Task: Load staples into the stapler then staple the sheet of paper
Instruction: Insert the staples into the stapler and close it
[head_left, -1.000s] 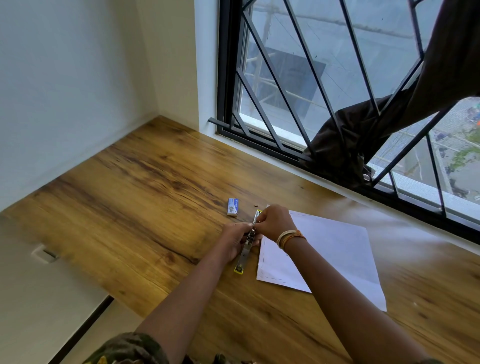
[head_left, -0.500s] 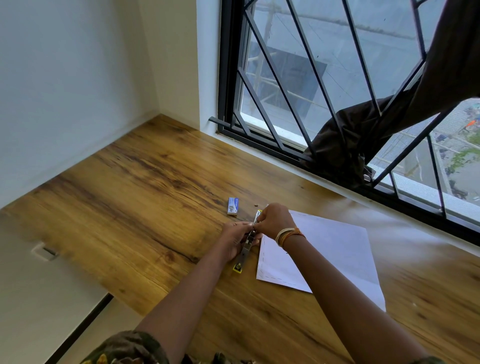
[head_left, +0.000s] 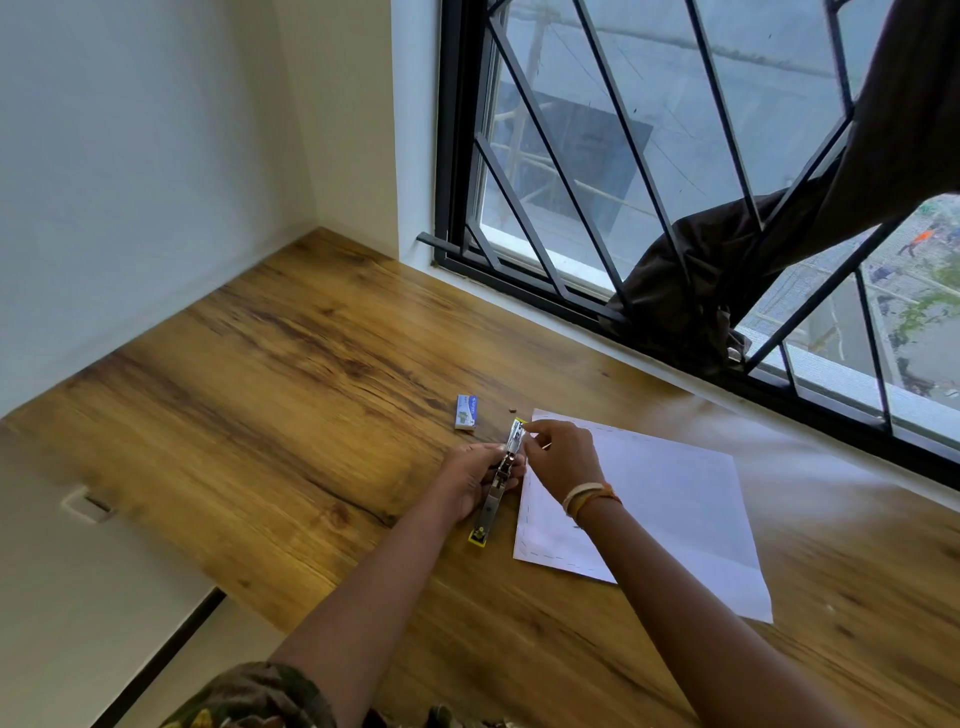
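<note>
1. Nearest the camera, two bare forearms reach out over the wooden table (head_left: 291, 364); the landmark here is the stapler (head_left: 497, 483), lying opened out flat just left of the sheet of paper (head_left: 654, 499).
2. The left hand (head_left: 467, 480) is curled around the middle of the stapler from its left side, gripping it and holding it steady on the table.
3. The right hand (head_left: 558, 457) sits over the stapler's far end, thumb and forefinger pinched together at the metal channel. Whether a strip of staples is between the fingers is too small to tell.
4. Judged from this, the loading step is in hand: the stapler is open and the paper is not yet between its arms.
5. The next move likely calls for seating the staples straight in the channel, then folding the top shut before sliding a paper corner in.
6. Beyond the stapler's far end, a little to its left, lies the small blue staple box (head_left: 466, 412), apart from both hands.
7. Farther still runs the barred window (head_left: 675, 208).
</note>
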